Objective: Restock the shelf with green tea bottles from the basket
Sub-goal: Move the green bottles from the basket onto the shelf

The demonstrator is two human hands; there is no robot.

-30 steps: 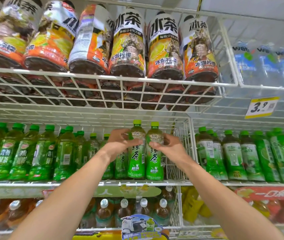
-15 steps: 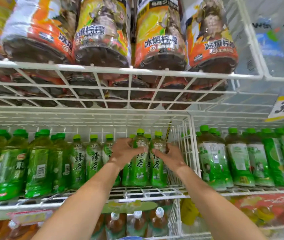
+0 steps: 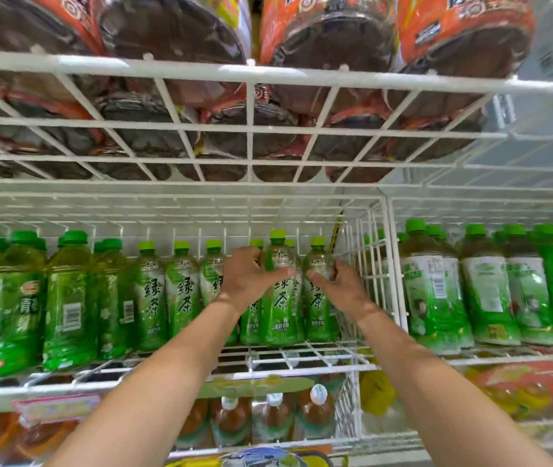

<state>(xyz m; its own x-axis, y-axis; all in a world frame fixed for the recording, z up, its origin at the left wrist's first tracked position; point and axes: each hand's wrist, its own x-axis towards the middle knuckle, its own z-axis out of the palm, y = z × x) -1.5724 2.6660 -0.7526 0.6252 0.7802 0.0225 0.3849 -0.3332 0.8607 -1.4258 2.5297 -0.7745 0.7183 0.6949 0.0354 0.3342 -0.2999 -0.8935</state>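
Note:
Two green tea bottles stand upright deep on the white wire shelf (image 3: 268,364). My left hand (image 3: 250,276) grips the left green tea bottle (image 3: 282,308) near its shoulder. My right hand (image 3: 337,286) wraps the right green tea bottle (image 3: 317,308), which stands close to the wire divider. A row of matching green tea bottles (image 3: 167,291) stands just left of them. The basket is out of view.
A wire divider (image 3: 372,274) closes the section on the right, with other green drinks (image 3: 477,288) beyond it. Larger green bottles (image 3: 32,298) fill the left. A wire shelf with big orange-labelled bottles (image 3: 302,62) hangs overhead. Brown tea bottles (image 3: 268,419) sit below.
Both hands have pushed the two bottles further back into the shelf. The camera has moved closer and tilted up.

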